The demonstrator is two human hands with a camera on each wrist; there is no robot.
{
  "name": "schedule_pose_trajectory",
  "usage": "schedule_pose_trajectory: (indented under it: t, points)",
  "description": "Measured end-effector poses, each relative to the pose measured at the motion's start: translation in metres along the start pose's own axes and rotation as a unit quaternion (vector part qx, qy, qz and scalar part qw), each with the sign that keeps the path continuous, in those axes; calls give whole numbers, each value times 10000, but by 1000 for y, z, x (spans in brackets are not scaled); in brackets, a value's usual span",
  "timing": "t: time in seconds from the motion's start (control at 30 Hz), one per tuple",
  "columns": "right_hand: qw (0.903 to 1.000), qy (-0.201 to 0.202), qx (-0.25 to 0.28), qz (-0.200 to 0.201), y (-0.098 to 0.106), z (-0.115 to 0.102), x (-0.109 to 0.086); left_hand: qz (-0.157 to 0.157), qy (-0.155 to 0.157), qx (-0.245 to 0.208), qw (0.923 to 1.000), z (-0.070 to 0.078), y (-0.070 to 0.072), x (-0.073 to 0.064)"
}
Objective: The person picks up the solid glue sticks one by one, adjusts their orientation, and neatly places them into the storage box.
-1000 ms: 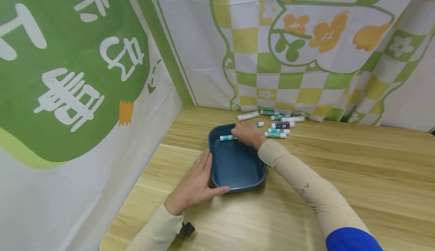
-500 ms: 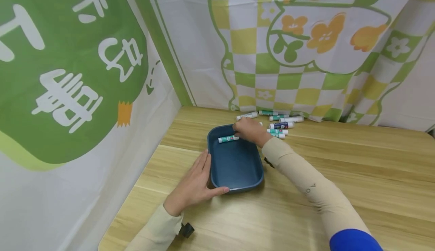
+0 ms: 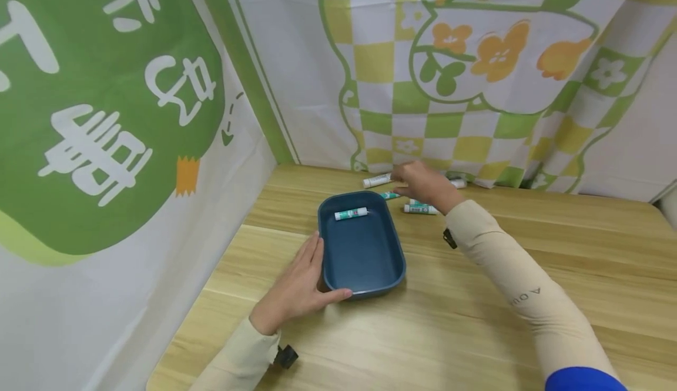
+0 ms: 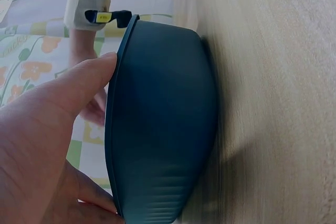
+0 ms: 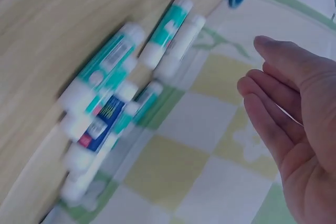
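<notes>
A dark blue rectangular tray (image 3: pixel 364 256) stands on the table, with one teal-and-white glue stick (image 3: pixel 351 214) lying at its far end. My left hand (image 3: pixel 296 285) rests against the tray's near-left corner, its fingers along the left side and its thumb on the near rim. In the left wrist view, that thumb (image 4: pixel 94 74) touches the rim from outside. My right hand (image 3: pixel 423 184) hovers over the glue sticks behind the tray, holding nothing. The right wrist view shows its fingers loosely bent, apart from the teal glue stick (image 5: pixel 167 32) and the white one (image 5: pixel 181 45).
More glue sticks lie in a loose group, including a navy one (image 5: pixel 107 121) and a larger teal one (image 5: pixel 105 66); the right hand hides some from the head view. A patterned curtain (image 3: pixel 412 109) hangs at the table's (image 3: pixel 476 297) back edge, and a green-and-white cloth (image 3: pixel 132 173) at the left.
My right hand has left the glue stick in the tray and moved right and back over the loose glue sticks. The left hand has stayed at the tray.
</notes>
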State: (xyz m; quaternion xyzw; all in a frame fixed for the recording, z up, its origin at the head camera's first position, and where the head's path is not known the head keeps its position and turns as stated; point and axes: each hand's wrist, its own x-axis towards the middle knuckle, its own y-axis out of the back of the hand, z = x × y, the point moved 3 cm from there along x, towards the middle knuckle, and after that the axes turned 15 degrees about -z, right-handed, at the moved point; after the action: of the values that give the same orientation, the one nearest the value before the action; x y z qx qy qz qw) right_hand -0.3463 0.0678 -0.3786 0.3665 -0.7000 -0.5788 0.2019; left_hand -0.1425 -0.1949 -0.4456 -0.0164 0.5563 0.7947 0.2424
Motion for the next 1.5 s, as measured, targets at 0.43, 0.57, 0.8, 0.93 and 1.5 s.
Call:
schedule_pose_trajectory:
  t: [0.43, 0.57, 0.8, 0.93, 1.5]
  points:
    - [9989, -316, 84, -337, -30, 47, -35, 78, -47, -59, 9999, -1, 0, 0]
    - [9990, -352, 41, -268, -42, 59, -40, 70, -91, -88, 9999, -1, -1, 1]
    - [9968, -625, 251, -438, -58, 69, -40, 39, -24, -86, 10000, -2, -2, 1]
    - [9954, -802, 261, -451, -63, 71, -39, 47, -15, -75, 10000, -2, -2, 1]
    - [9988, -406, 102, -270, -63, 64, -37, 46, -74, 178, 9998, -1, -2, 1]
